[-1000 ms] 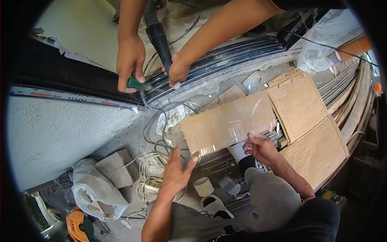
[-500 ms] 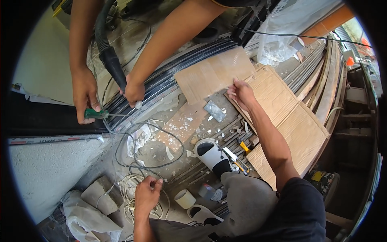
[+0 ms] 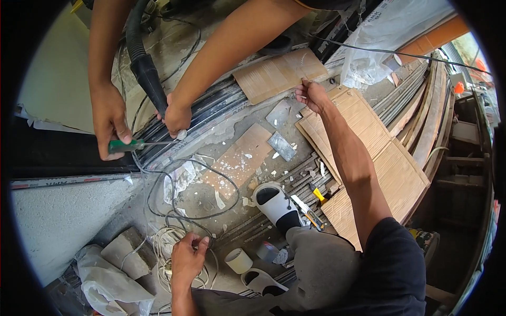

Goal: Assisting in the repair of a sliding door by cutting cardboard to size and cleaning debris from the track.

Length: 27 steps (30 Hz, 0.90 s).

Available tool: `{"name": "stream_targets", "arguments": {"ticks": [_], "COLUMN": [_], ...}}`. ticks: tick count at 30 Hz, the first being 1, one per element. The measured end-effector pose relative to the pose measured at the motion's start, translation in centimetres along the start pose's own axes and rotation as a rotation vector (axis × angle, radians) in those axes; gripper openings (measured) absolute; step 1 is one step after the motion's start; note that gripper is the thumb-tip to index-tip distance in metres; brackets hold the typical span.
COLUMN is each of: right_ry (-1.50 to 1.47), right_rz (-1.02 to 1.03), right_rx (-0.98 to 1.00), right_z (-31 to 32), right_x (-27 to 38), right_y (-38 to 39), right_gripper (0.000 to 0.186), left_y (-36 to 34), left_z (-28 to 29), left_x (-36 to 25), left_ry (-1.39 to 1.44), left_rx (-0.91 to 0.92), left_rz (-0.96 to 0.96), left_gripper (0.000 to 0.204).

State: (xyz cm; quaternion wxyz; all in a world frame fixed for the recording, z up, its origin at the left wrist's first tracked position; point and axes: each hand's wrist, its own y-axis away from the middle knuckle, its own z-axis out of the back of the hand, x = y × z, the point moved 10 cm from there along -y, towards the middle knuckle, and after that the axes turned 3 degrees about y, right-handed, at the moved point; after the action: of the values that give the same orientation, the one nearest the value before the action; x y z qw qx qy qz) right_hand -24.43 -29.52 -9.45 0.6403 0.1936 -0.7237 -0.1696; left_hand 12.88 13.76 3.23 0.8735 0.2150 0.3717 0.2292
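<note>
So my right hand (image 3: 312,96) is stretched way out in front of me, thumb and finger pinching the near edge of a brown cardboard strip (image 3: 279,73), other fingers curled in under. The strip is lying across the far part of the black frame rail (image 3: 224,97), a bit bowed and well apart from my other hand. My left hand (image 3: 188,259) is back down low, loosely curled with the thumb close to the forefinger, right at a messy coil of pale cable (image 3: 164,242), and honestly I can't tell if it's gripping any of that or just hanging over it. Across from me somebody else has one hand (image 3: 109,124) wrapped round a green-handled screwdriver (image 3: 124,146), its shaft pointing toward their other hand (image 3: 177,115), which is at the end of a black hose nozzle (image 3: 149,84). Under my right forearm there's a big flattened cardboard box (image 3: 398,168), and just left of that a grey flat block (image 3: 281,146) beside a brown board (image 3: 253,139) covered in white crumbs. A yellow-handled tool (image 3: 319,194) is near my white and black shoe (image 3: 276,210), with a roll of tape (image 3: 239,260) closer in, between my left hand and my knee
</note>
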Motion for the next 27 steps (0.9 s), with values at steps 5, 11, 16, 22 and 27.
{"name": "stream_targets", "arguments": {"ticks": [5, 11, 16, 22, 27], "right_ry": [0.027, 0.059, 0.046, 0.02, 0.027], "right_rz": [-0.023, -0.031, -0.017, -0.009, -0.012], "right_rx": [0.02, 0.021, -0.005, -0.032, -0.02], "right_z": [-0.2, -0.4, 0.1, -0.1, -0.4], "right_x": [0.3, 0.6, 0.6, 0.5, 0.8], "right_y": [-0.3, -0.4, -1.1, -1.1, -1.1], "right_gripper": [0.022, 0.024, 0.024, 0.024, 0.024], "left_y": [0.3, 0.6, 0.6, 0.4, 0.6], "left_z": [-0.1, 0.0, -0.2, -0.2, 0.1], "left_x": [0.8, 0.5, 0.5, 0.5, 0.5], "left_ry": [0.004, 0.005, 0.001, -0.01, 0.002], "left_rx": [0.005, -0.007, 0.003, -0.013, 0.004], "left_rz": [0.035, 0.008, 0.027, 0.007, 0.065], "left_gripper": [0.028, 0.028, 0.028, 0.028, 0.028]}}
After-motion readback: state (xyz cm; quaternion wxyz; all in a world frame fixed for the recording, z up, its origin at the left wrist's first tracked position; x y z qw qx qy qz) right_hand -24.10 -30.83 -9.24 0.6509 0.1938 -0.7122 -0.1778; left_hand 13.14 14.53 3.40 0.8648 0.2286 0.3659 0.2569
